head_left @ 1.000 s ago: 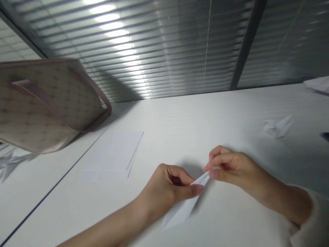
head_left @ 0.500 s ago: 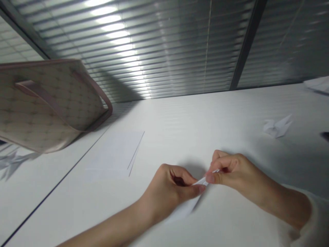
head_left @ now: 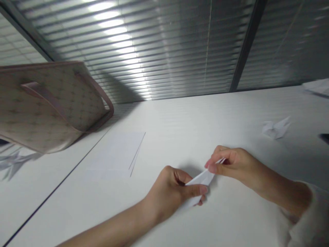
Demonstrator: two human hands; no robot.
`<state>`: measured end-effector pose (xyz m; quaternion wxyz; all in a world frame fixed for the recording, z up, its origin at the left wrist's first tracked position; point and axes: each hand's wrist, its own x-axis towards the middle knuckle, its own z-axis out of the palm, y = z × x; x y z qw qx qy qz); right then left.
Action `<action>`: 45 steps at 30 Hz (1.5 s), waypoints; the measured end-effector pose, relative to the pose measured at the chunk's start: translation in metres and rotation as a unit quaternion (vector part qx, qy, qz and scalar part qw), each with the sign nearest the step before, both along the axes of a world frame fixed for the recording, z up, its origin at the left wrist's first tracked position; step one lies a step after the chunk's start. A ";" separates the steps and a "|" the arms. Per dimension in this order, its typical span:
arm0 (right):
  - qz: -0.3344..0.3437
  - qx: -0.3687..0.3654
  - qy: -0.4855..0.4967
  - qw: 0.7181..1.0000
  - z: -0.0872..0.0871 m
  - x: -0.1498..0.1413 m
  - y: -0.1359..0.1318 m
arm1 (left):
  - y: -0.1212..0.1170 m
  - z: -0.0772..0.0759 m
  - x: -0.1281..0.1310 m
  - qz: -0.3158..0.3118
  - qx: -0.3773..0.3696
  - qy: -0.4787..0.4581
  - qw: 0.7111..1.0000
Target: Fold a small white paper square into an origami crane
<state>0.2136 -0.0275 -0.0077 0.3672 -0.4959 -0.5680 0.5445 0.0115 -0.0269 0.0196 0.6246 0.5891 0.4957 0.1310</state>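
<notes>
A narrow folded white paper piece [head_left: 203, 179] is held low over the white table [head_left: 180, 120]. My left hand [head_left: 174, 190] pinches its lower part between thumb and fingers. My right hand [head_left: 232, 164] pinches its upper tip, thumb pressed against the forefinger. Both hands are closed on the paper. The lower end of the paper is hidden behind my left hand.
A patterned beige bag with pink handles [head_left: 48, 103] lies at the left. Flat white sheets [head_left: 117, 154] rest left of the hands. A folded paper crane [head_left: 276, 128] sits at the right. Another paper figure [head_left: 12, 163] lies at the far left. Window blinds [head_left: 167, 48] back the table.
My right hand has lifted the paper's tip a little upward. My left hand slid slightly right along the paper, which now shows less of its lower end.
</notes>
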 end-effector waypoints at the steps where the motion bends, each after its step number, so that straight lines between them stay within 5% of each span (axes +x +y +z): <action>1: 0.012 -0.027 0.017 0.999 0.000 -0.002 -0.001 | 0.000 -0.002 0.001 0.004 0.003 -0.012 1.000; 4: 0.026 -0.065 0.037 0.997 0.000 -0.008 -0.005 | 0.001 -0.007 0.002 0.009 0.012 -0.042 0.999; 9: -0.023 -0.015 0.040 0.999 -0.001 -0.006 -0.003 | 0.003 -0.011 0.002 0.033 -0.041 -0.092 0.994; 14: 0.052 -0.016 0.090 0.994 0.002 -0.007 0.000 | 0.001 -0.012 0.006 0.083 -0.066 -0.142 0.984; 19: 0.001 0.034 0.025 0.999 0.002 -0.007 0.001 | -0.005 -0.018 0.010 0.013 -0.108 -0.171 0.979; 22: 0.026 0.041 0.012 0.999 -0.001 -0.006 0.004 | -0.010 -0.015 0.009 -0.034 -0.118 -0.182 0.976; 24: 0.055 0.020 -0.005 0.998 -0.003 -0.004 0.007 | -0.010 -0.010 0.005 -0.069 -0.077 -0.168 0.980; 26: 0.081 0.002 -0.028 0.996 -0.006 -0.002 0.010 | -0.008 -0.004 -0.002 -0.070 0.108 -0.066 0.990; 28: 0.095 0.000 -0.043 0.995 -0.009 0.000 0.013 | -0.003 0.000 -0.010 -0.061 0.377 0.023 0.924; 31: 0.092 0.022 -0.063 0.993 -0.016 0.001 0.015 | 0.008 -0.002 -0.018 -0.179 0.550 0.041 0.815; 35: 0.038 0.091 -0.125 0.987 -0.025 0.001 0.016 | 0.017 -0.011 -0.018 -0.328 0.585 0.086 0.737; 39: -0.012 0.156 -0.181 0.971 -0.026 0.006 0.014 | 0.019 -0.012 -0.015 -0.376 0.555 0.138 0.729; 42: 0.057 0.252 -0.207 0.944 -0.020 0.015 0.011 | 0.019 -0.008 -0.015 -0.389 0.521 0.157 0.743; 45: 0.182 0.385 -0.241 0.872 -0.012 0.025 0.007 | 0.019 -0.005 -0.015 -0.378 0.511 0.146 0.758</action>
